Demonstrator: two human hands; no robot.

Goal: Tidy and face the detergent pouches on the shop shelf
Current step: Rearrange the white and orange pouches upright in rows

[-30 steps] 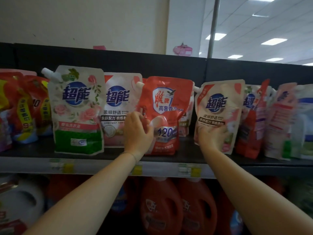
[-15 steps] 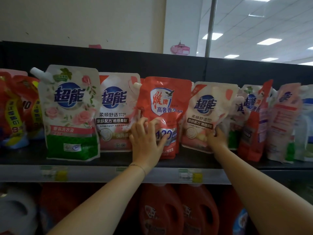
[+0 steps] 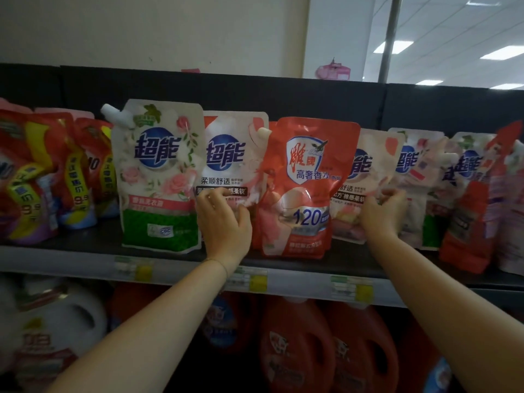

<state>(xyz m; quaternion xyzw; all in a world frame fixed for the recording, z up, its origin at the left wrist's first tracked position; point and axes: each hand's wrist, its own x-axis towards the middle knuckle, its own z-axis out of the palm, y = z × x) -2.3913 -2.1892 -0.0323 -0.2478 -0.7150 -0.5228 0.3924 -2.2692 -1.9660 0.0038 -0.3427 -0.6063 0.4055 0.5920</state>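
Detergent pouches stand in a row on a dark shelf point(image 3: 85, 236). A red pouch point(image 3: 306, 177) stands upright in the middle and faces front. Left of it is a white-and-pink pouch point(image 3: 229, 154), and my left hand point(image 3: 224, 222) rests against its lower front with fingers spread and the thumb reaching toward the red pouch. Further left stands a rose-print pouch with a green base point(image 3: 158, 177). Right of the red pouch, my right hand point(image 3: 382, 211) curls its fingers on the right edge of another white-and-pink pouch point(image 3: 371, 165), which is partly tucked behind the red one.
More pouches lean unevenly at the right point(image 3: 419, 165), one red pouch point(image 3: 470, 222) tilted near the shelf's front. Red-and-yellow pouches point(image 3: 42, 171) crowd the left end. Price tags point(image 3: 255, 279) line the shelf lip. Orange jugs point(image 3: 297, 350) and a white jug point(image 3: 56, 321) stand below.
My left hand has shifted left from the red pouch onto the white-and-pink one. My right hand has drawn its pouch leftward, so it now sits partly behind the red pouch.
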